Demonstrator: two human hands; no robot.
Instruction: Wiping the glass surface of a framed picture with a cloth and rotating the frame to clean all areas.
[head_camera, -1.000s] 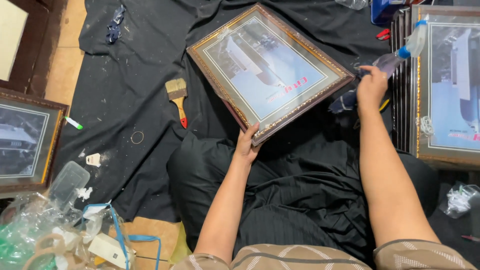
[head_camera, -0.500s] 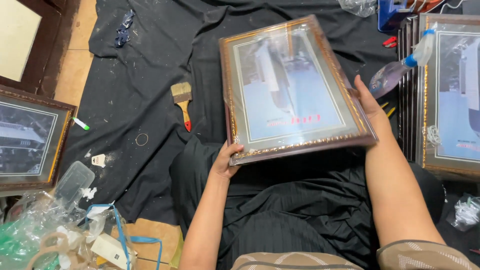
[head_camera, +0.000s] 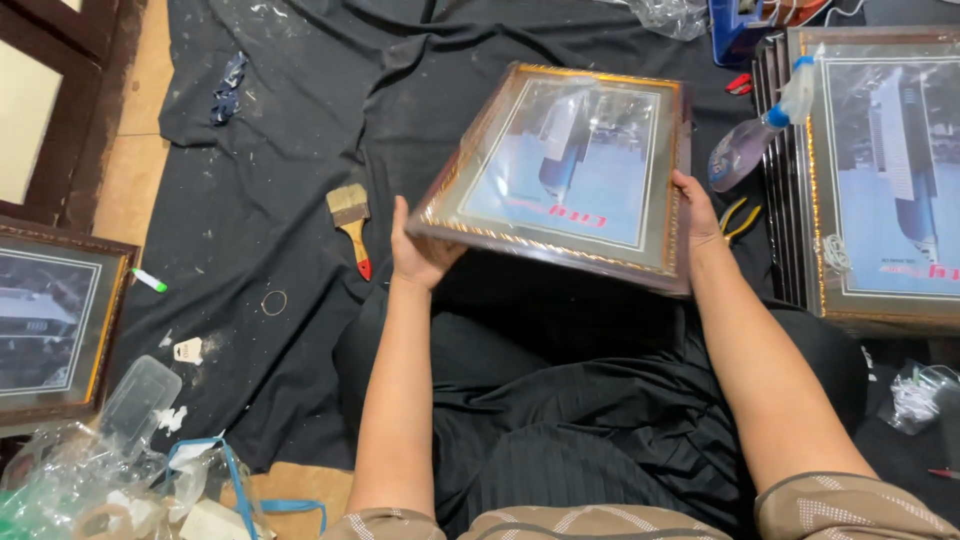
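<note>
At centre of the head view, a framed picture with a gilded brown moulding is held up off the black cloth, tilted so its far edge rises away from the person. Its long axis runs roughly left to right across the lap. The left hand is closed on the lower left corner from beneath, thumb up along the edge; the right hand grips the right side, fingers hidden behind the moulding. Both hands are touching the frame, 1 at each end, so neither is nearer.

Left of the left hand, a paintbrush with a red-tipped handle lies on the cloth. At right, a spray bottle leans against a stack of framed pictures. Another framed picture sits at the left edge.
</note>
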